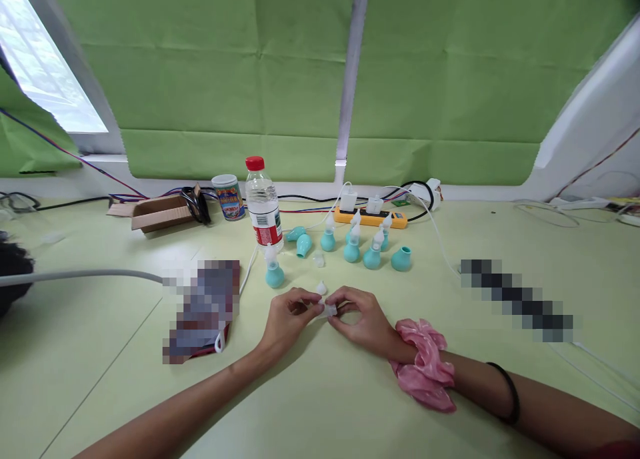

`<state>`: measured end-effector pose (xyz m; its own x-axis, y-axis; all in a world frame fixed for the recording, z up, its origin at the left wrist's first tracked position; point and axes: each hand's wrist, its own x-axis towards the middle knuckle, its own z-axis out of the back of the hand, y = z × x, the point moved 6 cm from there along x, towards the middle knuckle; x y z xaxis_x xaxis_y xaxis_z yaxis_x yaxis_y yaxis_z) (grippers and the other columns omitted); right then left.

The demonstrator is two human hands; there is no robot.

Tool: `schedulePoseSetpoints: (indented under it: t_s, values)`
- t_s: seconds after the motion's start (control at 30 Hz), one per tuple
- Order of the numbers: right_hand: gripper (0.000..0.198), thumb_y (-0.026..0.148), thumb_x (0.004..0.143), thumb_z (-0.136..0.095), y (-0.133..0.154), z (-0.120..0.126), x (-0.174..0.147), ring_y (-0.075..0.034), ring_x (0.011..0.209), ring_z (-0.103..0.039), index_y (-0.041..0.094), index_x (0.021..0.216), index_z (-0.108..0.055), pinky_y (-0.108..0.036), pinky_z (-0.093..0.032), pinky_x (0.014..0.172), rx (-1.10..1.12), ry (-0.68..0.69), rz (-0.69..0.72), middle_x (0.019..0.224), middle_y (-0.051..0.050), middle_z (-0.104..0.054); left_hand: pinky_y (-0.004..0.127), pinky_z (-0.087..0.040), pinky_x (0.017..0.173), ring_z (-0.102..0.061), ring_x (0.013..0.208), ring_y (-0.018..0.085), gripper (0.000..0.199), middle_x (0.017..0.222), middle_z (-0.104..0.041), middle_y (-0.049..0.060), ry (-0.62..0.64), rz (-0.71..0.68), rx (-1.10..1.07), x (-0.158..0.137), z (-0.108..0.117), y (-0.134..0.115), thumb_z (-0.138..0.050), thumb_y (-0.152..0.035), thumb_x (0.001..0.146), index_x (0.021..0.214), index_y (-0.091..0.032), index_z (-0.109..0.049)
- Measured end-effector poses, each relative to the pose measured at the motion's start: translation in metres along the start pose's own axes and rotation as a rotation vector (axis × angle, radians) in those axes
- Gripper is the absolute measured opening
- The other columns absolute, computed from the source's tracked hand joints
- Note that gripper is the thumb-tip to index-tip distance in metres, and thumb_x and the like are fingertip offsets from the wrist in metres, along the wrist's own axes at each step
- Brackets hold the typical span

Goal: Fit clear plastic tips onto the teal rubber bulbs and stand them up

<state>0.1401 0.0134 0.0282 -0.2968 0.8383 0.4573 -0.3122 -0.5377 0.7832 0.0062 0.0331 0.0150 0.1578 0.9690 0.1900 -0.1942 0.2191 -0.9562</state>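
My left hand [287,320] and my right hand [364,320] meet low in the middle of the table. Between their fingertips they pinch a small translucent white plastic piece [328,309], partly covered by the fingers. Just beyond lies a white cone-shaped tip [321,288], and farther back another clear plastic part [319,259]. A teal bulb with a clear nozzle [275,275], like a nasal aspirator, stands upright to the left. Several similar bulbs with nozzles [351,251] are grouped behind my right hand. Loose teal bulbs [303,246] without nozzles lie nearby; one open bulb [401,259] sits farther right.
Behind stand a red-capped water bottle [265,209] and a can [229,197]. An orange power strip [395,219] with chargers and cables runs along the back. A blurred phone-like device [205,312] lies left, a dark blurred object [515,299] right, an open cardboard box [163,213] back left.
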Motion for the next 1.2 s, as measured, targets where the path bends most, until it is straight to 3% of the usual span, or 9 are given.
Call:
schedulePoseSetpoints:
  t_s: [0.17,0.33,0.53,0.67,0.87,1.0,1.2]
  values:
    - [0.014,0.005,0.065,-0.049,0.007,0.001,-0.001,-0.012,0.068,-0.055,0.018,0.069,-0.053,-0.021,-0.048,0.056,-0.038,0.002,0.088,0.082,-0.004,-0.055,0.026,-0.047,0.064,-0.06,0.068,0.017,0.014,0.073,-0.065,0.005,0.06,0.077,-0.077,0.0,-0.004,0.003,-0.065,-0.024,0.062,0.071,-0.014,-0.065]
    - [0.009,0.007,0.064,-0.052,0.009,0.001,0.0,-0.013,0.072,-0.056,0.016,0.062,-0.052,-0.022,-0.049,0.059,0.032,0.011,0.043,0.084,-0.005,-0.053,0.028,-0.049,0.067,-0.062,0.07,0.019,0.015,0.074,-0.066,0.006,0.124,0.109,-0.097,-0.003,-0.009,0.002,-0.064,-0.025,0.062,0.072,-0.013,-0.064]
    - [0.015,0.016,0.064,-0.061,-0.01,0.001,0.001,-0.015,0.078,-0.056,0.017,0.07,-0.048,-0.023,-0.05,0.059,0.279,-0.03,-0.166,0.085,-0.004,-0.054,0.027,-0.049,0.068,-0.06,0.073,0.017,0.01,0.075,-0.065,0.004,0.047,-0.077,-0.013,-0.007,-0.004,-0.011,-0.062,-0.024,0.065,0.07,-0.016,-0.064]
    - [0.021,0.024,0.063,-0.064,-0.024,-0.005,0.001,-0.013,0.069,-0.056,0.016,0.078,-0.052,-0.025,-0.05,0.057,0.38,0.014,-0.311,0.083,-0.004,-0.056,0.028,-0.049,0.068,-0.06,0.074,0.017,0.007,0.078,-0.064,0.005,0.052,-0.16,0.007,-0.009,-0.003,-0.017,-0.061,-0.021,0.067,0.07,-0.016,-0.064]
    - [0.017,0.026,0.064,-0.063,-0.021,0.0,0.001,-0.014,0.075,-0.054,0.016,0.077,-0.058,-0.021,-0.047,0.055,0.288,-0.043,-0.269,0.08,-0.004,-0.057,0.029,-0.049,0.07,-0.059,0.073,0.017,0.01,0.074,-0.063,0.004,-0.029,-0.126,0.067,-0.006,0.003,-0.011,-0.063,-0.024,0.066,0.072,-0.016,-0.065]
    - [0.015,0.024,0.064,-0.063,-0.018,0.001,0.001,-0.015,0.076,-0.055,0.016,0.076,-0.058,-0.021,-0.047,0.055,0.275,-0.034,-0.256,0.079,-0.004,-0.057,0.028,-0.048,0.067,-0.058,0.076,0.018,0.013,0.077,-0.063,0.005,-0.005,-0.177,0.129,-0.005,0.0,-0.011,-0.066,-0.026,0.063,0.072,-0.018,-0.066]
    - [0.019,0.025,0.062,-0.065,-0.022,-0.001,0.001,-0.015,0.073,-0.056,0.015,0.076,-0.057,-0.024,-0.049,0.058,0.331,-0.03,-0.296,0.078,-0.004,-0.059,0.027,-0.048,0.063,-0.059,0.074,0.018,0.016,0.079,-0.063,0.006,0.02,-0.142,0.115,-0.003,-0.001,-0.005,-0.065,-0.028,0.065,0.076,-0.017,-0.067]
